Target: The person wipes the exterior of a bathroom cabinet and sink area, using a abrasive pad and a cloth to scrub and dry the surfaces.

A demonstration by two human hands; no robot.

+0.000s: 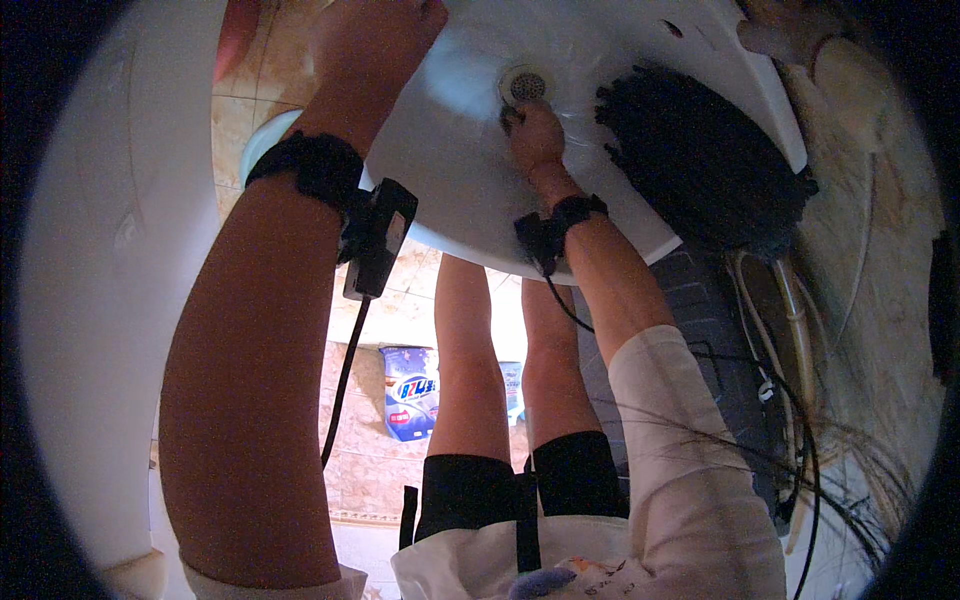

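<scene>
"Where do your hands stand just now?"

"My right hand (537,138) is down inside the white washbasin (450,190), its fingers curled at the near edge of the round drain strainer (527,84), which lies just ahead of them. Something dark (511,117) shows at the fingertips; whether I am pinching it, I cannot tell."

"And the left?"

"My left hand (375,40) is up by the basin's left side, cut off by the upper edge, so I cannot tell whether it grips anything. The right is nearer the drain."

"What about that black bundle (700,150)?"

"It lies to the right of my right hand, apart from it, its long axis slanting from beside the drain down to the right, where its outer end reaches the rim."

"Any other containers?"

"A pale blue tub (262,145) sits behind my left forearm, its contents hidden. A blue-and-white bag (405,405) is on the floor by my legs; I cannot see inside."
</scene>
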